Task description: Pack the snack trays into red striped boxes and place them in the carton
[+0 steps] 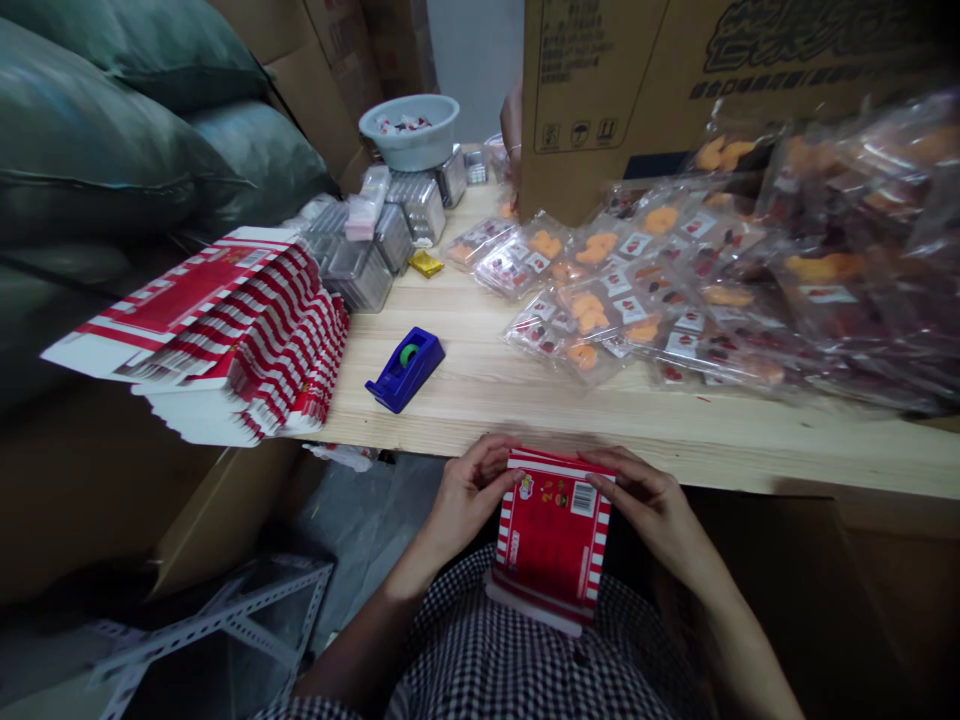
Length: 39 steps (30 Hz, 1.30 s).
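Note:
A red box with white stripes and a barcode [553,535] is held over my lap, just below the table edge. My left hand [472,492] pinches its upper left corner, thumb on the printed face. At the upper right corner my right hand [646,500] grips it the same way, the other fingers behind. Left on the table lies a tall fanned stack of flat red-and-white striped cartons [247,340]. Between the stack and the bags stands a blue tape dispenser [406,370] with a green roll. Clear bags with orange pieces [592,310] are heaped on the right.
Clear plastic cases [360,265] stand behind the stack, near a white bowl [414,140] of small packets. A yellow packet [426,263] lies beside them. A large cardboard box [592,110] stands at the back, with another person's hand [512,135] at its left edge.

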Available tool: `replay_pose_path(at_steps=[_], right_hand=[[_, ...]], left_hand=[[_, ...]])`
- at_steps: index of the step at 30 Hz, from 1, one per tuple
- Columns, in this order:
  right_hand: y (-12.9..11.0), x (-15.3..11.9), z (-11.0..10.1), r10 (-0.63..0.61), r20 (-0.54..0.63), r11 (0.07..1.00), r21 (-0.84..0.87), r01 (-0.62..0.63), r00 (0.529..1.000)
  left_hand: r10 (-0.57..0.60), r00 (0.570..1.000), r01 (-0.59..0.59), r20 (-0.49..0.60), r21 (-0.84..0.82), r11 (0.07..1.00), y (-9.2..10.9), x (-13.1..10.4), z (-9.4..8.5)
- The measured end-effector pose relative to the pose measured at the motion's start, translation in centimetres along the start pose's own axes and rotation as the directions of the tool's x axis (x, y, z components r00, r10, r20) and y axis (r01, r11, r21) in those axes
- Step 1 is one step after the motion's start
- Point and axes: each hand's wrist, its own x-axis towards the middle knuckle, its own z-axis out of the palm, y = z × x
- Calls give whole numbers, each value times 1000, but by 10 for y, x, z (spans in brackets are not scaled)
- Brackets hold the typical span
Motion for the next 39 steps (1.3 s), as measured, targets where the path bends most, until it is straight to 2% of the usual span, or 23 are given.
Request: replay_pose_path(at_steps=[8, 12, 16, 21, 26, 29, 31, 33, 34, 35, 36, 37, 38, 39], right_hand=[[-9, -1, -4, -3, 126, 998, -57, 11, 992], [-19, 0, -3, -75, 178, 994, -63, 88, 981], [-31, -1, -1, -142, 187, 979, -118, 166, 972], [-30, -5, 10, -276, 115, 940, -174, 293, 954], [-17, -6, 23, -289, 95, 936, -182, 302, 953], [-11, -4, 25, -275, 69, 942, -181, 283, 959], [-9, -4, 24, -270, 44, 944, -184, 274, 962], [-7, -6, 19, -262, 6, 946, -196, 258, 965], [-6, -6, 16, -257, -21, 948, -202, 248, 966], [-5, -7, 12, -253, -51, 949, -208, 237, 966], [-4, -7, 9, -251, -82, 950, -210, 229, 965], [-2, -7, 6, -255, -114, 951, -207, 228, 960], [0, -6, 4, -259, -134, 952, -201, 230, 956], [3, -5, 2, -264, -147, 953, -191, 234, 953]], left_hand=[[-50, 998, 50, 43, 2, 999, 0, -1, -8], [3, 1000, -4, 13, 59, 998, 2, 0, -9], [79, 997, -81, 24, 125, 989, 10, 4, -12], [72, 995, -77, 65, 75, 994, 14, 14, -24], [5, 988, -7, 157, 12, 1000, 8, 13, -29], [20, 984, -30, 179, 54, 998, 8, 9, -27], [73, 988, -85, 139, 86, 993, 13, 10, -29], [174, 984, -169, -24, 137, 976, 22, 14, -42], [252, 955, -218, -155, 208, 954, 28, 18, -52], [344, 894, -248, -288, 322, 914, 34, 23, -66], [438, 808, -240, -395, 459, 856, 40, 27, -81], [516, 726, -184, -455, 594, 783, 46, 32, -97], [550, 685, -99, -477, 688, 719, 50, 36, -112], [537, 688, -19, -489, 727, 686, 53, 40, -127]])
